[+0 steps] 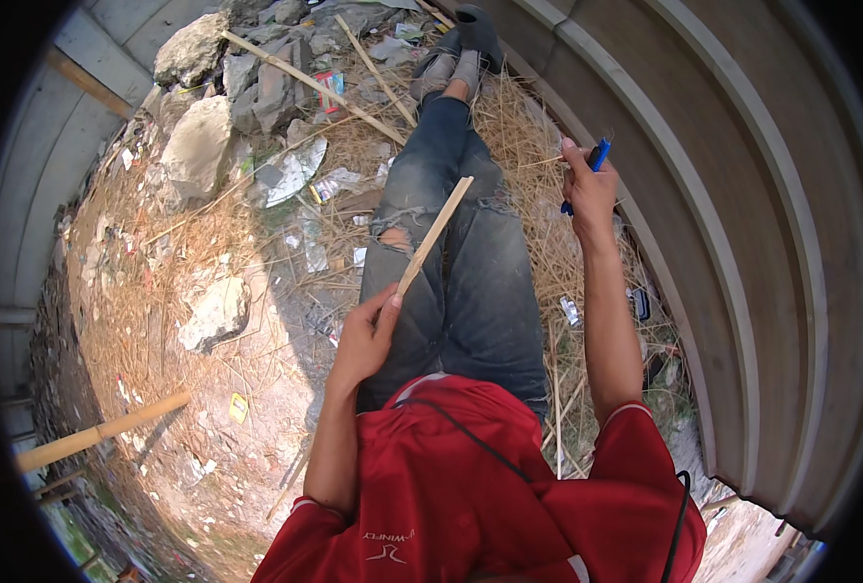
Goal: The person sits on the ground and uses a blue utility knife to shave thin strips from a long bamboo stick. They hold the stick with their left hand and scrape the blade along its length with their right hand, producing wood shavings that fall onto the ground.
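Observation:
My left hand is closed round the lower end of a flat, pale bamboo strip. The strip slants up and to the right over my outstretched legs in dark, torn trousers. Off to the right, near the metal wall, my right hand is closed on a slim blue and black tool that looks like a utility knife. Its lower end shows below the fingers; whether a blade is out cannot be made out. A thin, straw-like sliver points left from the thumb of that hand. The two hands are well apart.
A corrugated metal wall curves close along my right side. Rocks lie at the far left, with bamboo sticks beside them. A thicker bamboo pole juts in from the left. Dry straw and litter cover the ground.

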Demonstrator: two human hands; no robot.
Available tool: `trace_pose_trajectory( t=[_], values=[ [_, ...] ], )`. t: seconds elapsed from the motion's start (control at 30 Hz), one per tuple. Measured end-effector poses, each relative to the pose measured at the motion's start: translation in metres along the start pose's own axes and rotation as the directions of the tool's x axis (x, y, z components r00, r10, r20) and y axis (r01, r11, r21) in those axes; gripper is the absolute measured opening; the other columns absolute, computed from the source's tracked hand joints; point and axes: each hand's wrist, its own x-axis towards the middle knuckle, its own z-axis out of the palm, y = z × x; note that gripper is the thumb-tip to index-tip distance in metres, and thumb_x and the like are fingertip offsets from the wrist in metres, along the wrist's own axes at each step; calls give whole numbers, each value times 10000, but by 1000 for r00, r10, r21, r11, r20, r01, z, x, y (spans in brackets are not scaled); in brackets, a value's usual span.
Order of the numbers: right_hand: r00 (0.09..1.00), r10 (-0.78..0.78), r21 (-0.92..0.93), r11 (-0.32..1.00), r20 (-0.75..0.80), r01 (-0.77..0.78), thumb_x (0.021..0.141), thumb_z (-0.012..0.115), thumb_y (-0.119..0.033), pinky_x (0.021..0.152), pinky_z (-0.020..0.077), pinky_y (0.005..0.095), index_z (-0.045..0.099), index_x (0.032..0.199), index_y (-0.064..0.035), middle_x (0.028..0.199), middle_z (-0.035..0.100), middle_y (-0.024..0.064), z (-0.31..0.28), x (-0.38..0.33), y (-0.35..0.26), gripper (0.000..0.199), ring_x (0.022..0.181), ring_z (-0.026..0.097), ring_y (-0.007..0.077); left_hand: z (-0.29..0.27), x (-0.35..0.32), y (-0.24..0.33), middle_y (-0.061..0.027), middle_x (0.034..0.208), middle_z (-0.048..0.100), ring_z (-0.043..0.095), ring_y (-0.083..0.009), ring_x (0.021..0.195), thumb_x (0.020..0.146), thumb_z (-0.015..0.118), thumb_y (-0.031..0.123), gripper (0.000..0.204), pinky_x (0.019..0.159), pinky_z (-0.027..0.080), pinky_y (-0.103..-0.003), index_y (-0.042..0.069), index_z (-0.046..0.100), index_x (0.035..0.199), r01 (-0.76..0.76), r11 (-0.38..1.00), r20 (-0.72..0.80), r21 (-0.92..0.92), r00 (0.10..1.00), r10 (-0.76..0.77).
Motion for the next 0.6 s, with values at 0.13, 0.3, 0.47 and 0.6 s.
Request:
trace_pose_trajectory(
  t=[0.13, 0.3, 0.47, 0.6],
  values=[
    [976, -148, -151, 981, -158, 124, 943, 768, -315, 509, 339, 257, 722, 1075, 56, 634, 539, -63, -7, 17, 17, 396, 551, 446, 35, -2, 5, 18, 38, 639, 436, 430, -63, 607, 1105, 496, 340, 415, 571, 371, -264, 24, 690, 1292, 0, 993, 88, -119, 996, 10],
    [936, -53, -278, 948, 347, 157, 951, 757, -330, 639, 428, 254, 760, 1055, 10, 747, 632, -39, 43, -58, 2, 356, 687, 529, 49, -3, 9, 17, 57, 595, 391, 377, -38, 539, 1126, 424, 393, 465, 518, 309, -244, 41, 685, 1283, 60, 976, 173, -210, 985, -24],
    [917, -91, -171, 971, 389, 169, 955, 756, -277, 628, 422, 241, 767, 1024, -8, 753, 644, -41, 58, -62, 7, 278, 686, 538, 41, -6, 11, 20, 60, 586, 397, 359, -33, 511, 1128, 411, 416, 488, 488, 286, -240, 38, 668, 1297, 68, 969, 203, -237, 979, -19],
    [931, -132, -83, 982, 341, 170, 942, 771, -240, 597, 393, 242, 769, 1010, -21, 707, 605, -54, 53, -45, 10, 229, 657, 516, 34, -9, 10, 19, 64, 588, 397, 353, -33, 506, 1128, 412, 415, 481, 480, 282, -234, 44, 662, 1306, 88, 954, 234, -286, 972, -19]
  ],
)
